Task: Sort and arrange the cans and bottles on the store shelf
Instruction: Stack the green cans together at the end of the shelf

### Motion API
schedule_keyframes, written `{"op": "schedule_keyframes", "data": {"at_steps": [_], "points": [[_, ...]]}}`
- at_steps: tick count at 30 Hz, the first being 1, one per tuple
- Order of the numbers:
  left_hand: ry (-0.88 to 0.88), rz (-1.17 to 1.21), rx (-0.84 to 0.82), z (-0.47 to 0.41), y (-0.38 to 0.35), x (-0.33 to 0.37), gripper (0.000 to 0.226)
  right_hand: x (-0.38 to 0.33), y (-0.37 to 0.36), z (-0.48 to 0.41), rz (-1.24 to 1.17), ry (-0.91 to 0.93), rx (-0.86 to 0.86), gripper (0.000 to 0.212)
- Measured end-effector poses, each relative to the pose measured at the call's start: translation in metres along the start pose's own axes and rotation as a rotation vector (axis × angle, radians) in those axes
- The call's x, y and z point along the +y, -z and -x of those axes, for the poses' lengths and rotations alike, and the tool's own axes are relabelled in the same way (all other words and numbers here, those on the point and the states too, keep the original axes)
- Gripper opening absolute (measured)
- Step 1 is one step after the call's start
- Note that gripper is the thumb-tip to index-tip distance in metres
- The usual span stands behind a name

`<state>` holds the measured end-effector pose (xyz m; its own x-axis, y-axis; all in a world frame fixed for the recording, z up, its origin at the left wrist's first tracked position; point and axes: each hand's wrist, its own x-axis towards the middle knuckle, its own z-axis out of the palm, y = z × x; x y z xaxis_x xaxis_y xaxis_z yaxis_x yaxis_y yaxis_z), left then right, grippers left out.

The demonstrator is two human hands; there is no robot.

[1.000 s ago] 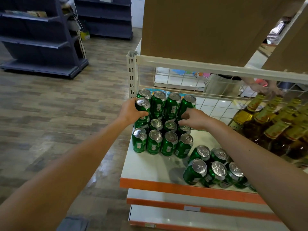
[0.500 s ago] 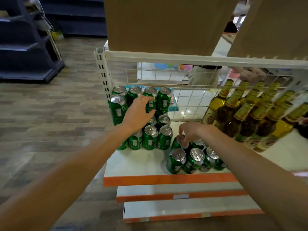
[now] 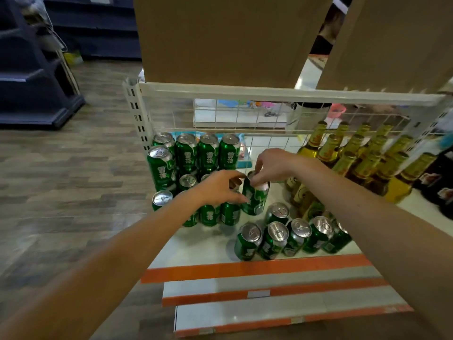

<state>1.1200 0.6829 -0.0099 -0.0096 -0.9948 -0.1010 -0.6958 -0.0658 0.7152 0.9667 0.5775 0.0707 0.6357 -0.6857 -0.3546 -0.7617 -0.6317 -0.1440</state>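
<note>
Green beer cans stand stacked in two layers at the left end of the white shelf. My right hand pinches the top rim of one green can and holds it lifted and tilted beside the stack. My left hand reaches to that can with curved fingers, its fingertips touching the can's side. A loose group of several green cans stands near the shelf's front edge. Amber bottles with gold foil necks fill the right side.
A white wire grid backs the shelf, with a slotted upright post at its left. Cardboard boxes sit on the level above. Orange-edged lower shelves jut out below. A dark shelving unit stands across the wooden floor.
My right hand picked a can from the loose group and lifted it up toward the stack. My left hand left the upper cans and came right to meet it.
</note>
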Motion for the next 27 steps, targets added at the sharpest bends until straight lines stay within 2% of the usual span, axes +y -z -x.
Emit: {"op": "schedule_keyframes", "data": {"at_steps": [3,7,9,12,14,16,21,27], "points": [[-0.015,0.087,0.071,0.003,0.022,0.013,0.065,-0.018,0.033,-0.001,-0.031,0.046,-0.011,0.045],[-0.055,0.089,0.188,0.007,0.053,0.016,0.074,-0.050,0.053,-0.008,-0.037,0.140,0.011,0.026],[-0.046,0.058,0.234,0.011,0.069,0.011,0.074,-0.066,0.057,-0.015,-0.037,0.171,0.043,0.032],[-0.026,-0.029,0.305,0.016,0.091,0.001,0.072,-0.081,0.057,-0.027,-0.159,0.215,0.132,0.048],[0.013,-0.086,0.342,0.019,0.106,-0.008,0.068,-0.084,0.056,-0.033,-0.270,0.245,0.199,0.050],[0.064,-0.173,0.368,0.021,0.114,-0.018,0.061,-0.083,0.052,-0.039,-0.271,0.246,0.227,0.049],[0.124,-0.459,0.455,0.016,0.111,-0.043,0.065,-0.065,0.026,-0.051,-0.176,0.197,0.143,0.045],[0.176,-0.669,0.409,0.009,0.106,-0.063,0.070,-0.047,0.004,-0.051,-0.166,0.159,0.087,0.055]]}}
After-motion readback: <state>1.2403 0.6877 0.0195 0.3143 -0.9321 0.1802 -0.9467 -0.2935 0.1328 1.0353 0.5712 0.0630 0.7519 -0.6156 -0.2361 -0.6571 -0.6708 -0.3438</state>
